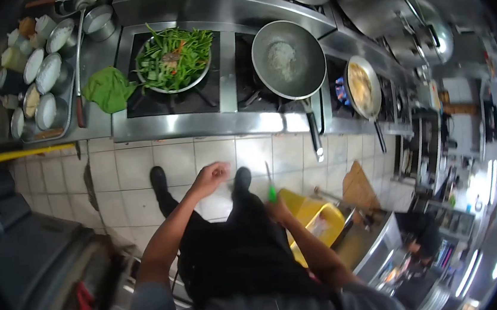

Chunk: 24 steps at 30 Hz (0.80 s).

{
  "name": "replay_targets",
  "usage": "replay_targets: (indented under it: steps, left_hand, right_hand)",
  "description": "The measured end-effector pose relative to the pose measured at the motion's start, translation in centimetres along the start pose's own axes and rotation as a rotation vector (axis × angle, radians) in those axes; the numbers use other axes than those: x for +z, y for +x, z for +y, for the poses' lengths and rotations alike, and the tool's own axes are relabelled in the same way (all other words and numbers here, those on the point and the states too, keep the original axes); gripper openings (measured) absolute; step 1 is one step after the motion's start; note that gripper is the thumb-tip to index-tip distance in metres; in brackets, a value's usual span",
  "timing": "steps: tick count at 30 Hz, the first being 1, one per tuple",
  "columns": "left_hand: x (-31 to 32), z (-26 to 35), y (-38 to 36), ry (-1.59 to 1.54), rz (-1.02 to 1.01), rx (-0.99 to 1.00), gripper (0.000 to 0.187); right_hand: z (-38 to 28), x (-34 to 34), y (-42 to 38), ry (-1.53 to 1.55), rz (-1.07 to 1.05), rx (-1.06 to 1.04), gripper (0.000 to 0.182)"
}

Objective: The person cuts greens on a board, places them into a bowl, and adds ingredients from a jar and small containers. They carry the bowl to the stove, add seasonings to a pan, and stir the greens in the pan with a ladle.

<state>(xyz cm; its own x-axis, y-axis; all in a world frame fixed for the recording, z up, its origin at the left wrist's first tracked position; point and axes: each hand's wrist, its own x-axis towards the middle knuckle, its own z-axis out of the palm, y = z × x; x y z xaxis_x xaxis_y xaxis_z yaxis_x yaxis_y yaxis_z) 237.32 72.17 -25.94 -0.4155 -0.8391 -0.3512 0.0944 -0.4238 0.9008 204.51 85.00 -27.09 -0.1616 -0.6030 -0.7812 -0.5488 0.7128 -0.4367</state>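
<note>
My left hand [209,179] is held out over the tiled floor, its fingers curled together; what they hold, if anything, is too small to make out. My right hand [278,209] is closed around a green-handled knife [272,192], the thin blade pointing up toward the stove. Ahead of my hands, a wide frying pan [304,77] with a patch of white shreds sits on a burner. Left of it stands a metal bowl heaped with green vegetables [175,60]. A smaller pan [363,89] with yellowish food rests near a lit blue flame.
A yellow bin [334,223] stands close by my right arm. At the left, a tray of tubs and bottles [45,97] sits beside a long ladle [80,69] and a green cloth [109,89]. Large pots [388,16] line the back right. Another person [419,237] is at the lower right.
</note>
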Motion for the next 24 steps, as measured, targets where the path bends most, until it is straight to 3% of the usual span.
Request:
replay_targets:
  steps: [1, 2, 3, 4, 5, 6, 8, 9, 11, 12, 14, 15, 19, 21, 24]
  left_hand:
    - [2.1, -2.0, 4.6, -0.357, 0.216, -0.143, 0.042]
    - [4.7, -3.6, 8.5, -0.708, 0.418, -0.3, 0.046]
    - [6.4, -5.1, 12.3, -0.698, 0.417, -0.303, 0.046]
    - [7.9, -6.2, 16.3, -0.902, 0.67, -0.31, 0.046]
    - [9.7, -7.7, 19.3, -1.107, 0.924, -0.326, 0.047]
    - [11.2, -8.7, 22.0, -1.114, 0.918, -0.334, 0.047]
    - [14.1, -10.6, 26.4, -1.123, 1.244, 0.042, 0.031]
    - [14.3, -12.1, 28.3, -1.13, 1.251, 0.039, 0.031]
    - [12.3, -15.3, 29.7, -0.901, 1.414, 0.0, 0.014]
    - [11.2, -15.1, 28.7, -0.902, 1.438, 0.009, 0.014]
    - [9.5, -12.8, 26.0, -1.04, 0.994, -0.353, 0.005]
    - [9.2, -11.7, 25.4, -1.137, 0.985, -0.352, 0.018]
    - [7.9, -11.7, 25.5, -1.179, 0.937, -0.353, 0.021]
    - [6.8, -11.2, 25.0, -1.29, 0.782, -0.459, 0.021]
    - [7.9, -12.7, 24.1, -1.34, 0.717, -0.33, 0.016]
  right_hand:
    - [6.1, -5.1, 0.6, 0.021, 0.151, -0.034, 0.032]
    - [11.2, -12.8, 0.6, 0.339, -0.106, 0.431, 0.035]
    - [11.9, -16.5, -2.0, 0.172, 0.027, -0.061, 0.033]
    - [11.8, -20.7, -3.3, -0.095, 0.19, -0.073, 0.034]
    - [6.5, -23.8, -7.2, 0.079, 0.185, 0.002, 0.032]
    - [1.0, -27.1, -9.8, 0.243, 0.181, 0.072, 0.031]
    - [-0.5, -31.7, -10.3, 0.116, 0.234, -0.015, 0.03]
    - [-1.3, -33.6, -10.0, 0.003, 0.271, -0.114, 0.03]
    - [-5.4, -35.3, -7.8, -0.044, 0.25, -0.234, 0.032]
    - [-7.7, -35.4, -6.0, -0.079, 0.233, -0.356, 0.034]
    - [-12.1, -35.6, -1.7, -0.249, 0.201, -0.435, 0.037]
    - [-15.0, -35.4, 0.3, -0.32, 0.176, -0.515, 0.036]
    - [-21.7, -34.0, 7.8, -0.497, 0.159, -0.758, 0.04]
    - [-24.2, -34.7, 10.0, -0.621, 0.136, -0.815, 0.04]
    - [-27.0, -35.0, 11.5, -0.718, 0.045, -0.772, 0.044]
